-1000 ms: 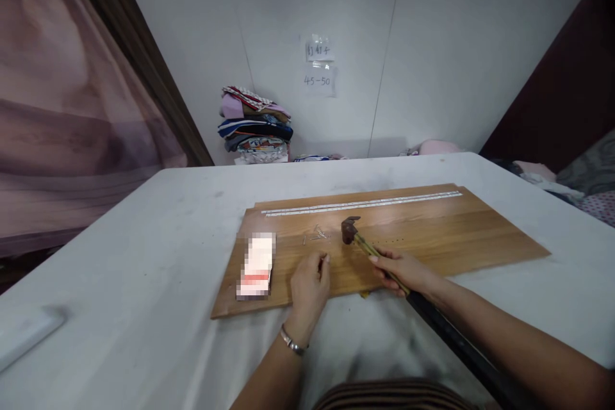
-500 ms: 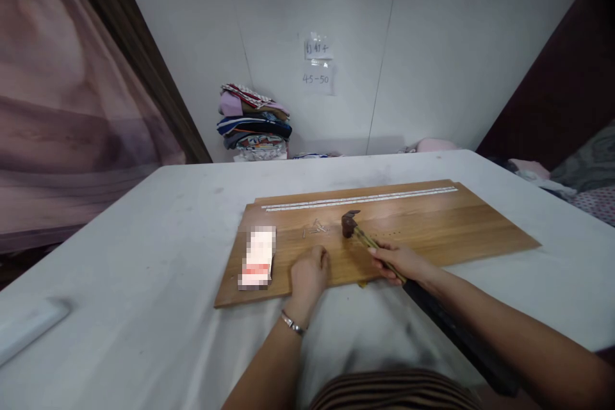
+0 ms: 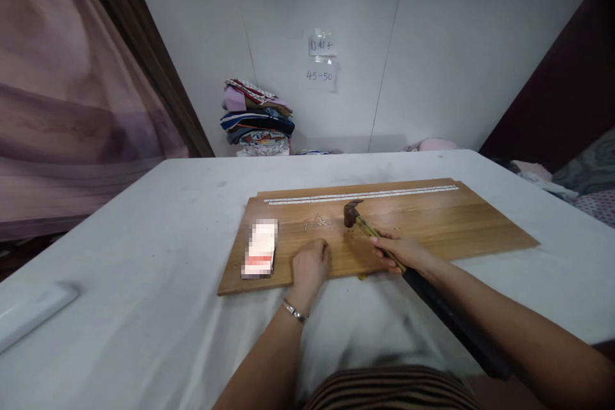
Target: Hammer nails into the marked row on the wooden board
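A wooden board (image 3: 432, 224) lies on the white-covered table, with two pale strips (image 3: 360, 195) along its far side. My right hand (image 3: 396, 251) is closed around the handle of a claw hammer (image 3: 350, 214), whose rusty head is raised a little above the board. My left hand (image 3: 311, 264) rests on the board's near part with its fingers curled together; anything between them is too small to make out. Several loose nails (image 3: 319, 222) lie just beyond my left hand. Left of it is a blurred-out white and red item (image 3: 260, 248).
A white object (image 3: 36, 307) sits at the table's left edge. Folded cloths (image 3: 258, 118) are stacked behind the table (image 3: 192, 205), against the wall with two paper notes (image 3: 321, 75). A pink curtain (image 3: 72, 109) hangs at the left.
The view has shifted slightly, so the board and table appear a little higher. Both hands keep nearly the same pose, and the hammer is still held above the board.
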Available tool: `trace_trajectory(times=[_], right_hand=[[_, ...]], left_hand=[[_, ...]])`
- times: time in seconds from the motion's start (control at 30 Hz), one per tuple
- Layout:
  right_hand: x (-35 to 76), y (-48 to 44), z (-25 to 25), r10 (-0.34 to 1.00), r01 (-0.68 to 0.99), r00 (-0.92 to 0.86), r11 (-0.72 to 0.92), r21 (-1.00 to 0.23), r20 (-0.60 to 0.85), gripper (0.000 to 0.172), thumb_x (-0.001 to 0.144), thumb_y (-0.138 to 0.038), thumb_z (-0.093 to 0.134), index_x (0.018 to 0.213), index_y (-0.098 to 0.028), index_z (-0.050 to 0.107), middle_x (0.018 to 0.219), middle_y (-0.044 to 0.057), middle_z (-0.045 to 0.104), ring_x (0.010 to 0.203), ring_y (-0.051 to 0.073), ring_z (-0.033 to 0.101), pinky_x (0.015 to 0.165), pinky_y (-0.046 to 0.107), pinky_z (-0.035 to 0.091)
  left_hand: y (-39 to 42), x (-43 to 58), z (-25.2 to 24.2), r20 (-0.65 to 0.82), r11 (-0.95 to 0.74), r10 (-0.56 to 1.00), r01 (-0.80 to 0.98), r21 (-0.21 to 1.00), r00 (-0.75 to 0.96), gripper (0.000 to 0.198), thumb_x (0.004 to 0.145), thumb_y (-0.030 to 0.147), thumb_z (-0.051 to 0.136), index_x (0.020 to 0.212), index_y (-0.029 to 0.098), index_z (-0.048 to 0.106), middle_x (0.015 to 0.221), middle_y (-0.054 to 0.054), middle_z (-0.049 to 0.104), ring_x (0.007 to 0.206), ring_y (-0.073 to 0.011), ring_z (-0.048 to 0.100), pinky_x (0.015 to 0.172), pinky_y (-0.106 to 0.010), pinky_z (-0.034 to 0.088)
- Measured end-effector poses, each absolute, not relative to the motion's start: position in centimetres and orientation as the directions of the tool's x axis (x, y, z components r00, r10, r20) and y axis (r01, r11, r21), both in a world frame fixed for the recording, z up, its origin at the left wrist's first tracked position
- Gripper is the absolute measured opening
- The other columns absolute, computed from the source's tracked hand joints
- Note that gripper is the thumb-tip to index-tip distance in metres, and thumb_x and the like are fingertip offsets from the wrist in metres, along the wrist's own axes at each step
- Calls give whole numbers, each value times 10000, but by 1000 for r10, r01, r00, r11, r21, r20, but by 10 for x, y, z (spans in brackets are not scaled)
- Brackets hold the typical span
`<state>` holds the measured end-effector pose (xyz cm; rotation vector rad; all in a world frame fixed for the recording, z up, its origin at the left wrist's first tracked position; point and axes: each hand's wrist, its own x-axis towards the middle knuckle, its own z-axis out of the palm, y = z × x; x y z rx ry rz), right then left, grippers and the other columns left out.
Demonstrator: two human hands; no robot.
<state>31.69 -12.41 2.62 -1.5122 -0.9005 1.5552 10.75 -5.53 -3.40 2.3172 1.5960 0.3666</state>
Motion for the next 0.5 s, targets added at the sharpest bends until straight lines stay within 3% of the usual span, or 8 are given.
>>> trace_trajectory(times=[0.5], right_hand=[[317,-125,13,896,-77,-11,-443,-893,-444,412,679,-471,740,850,-226,456,558,-105,475,321,27,343,287,146,255]], left_hand=[[-56,108,-31,24,-333,937,871,362,348,237,938,307,418,944,213,636,903,-46,706,815,-162,625,662,-266,330]])
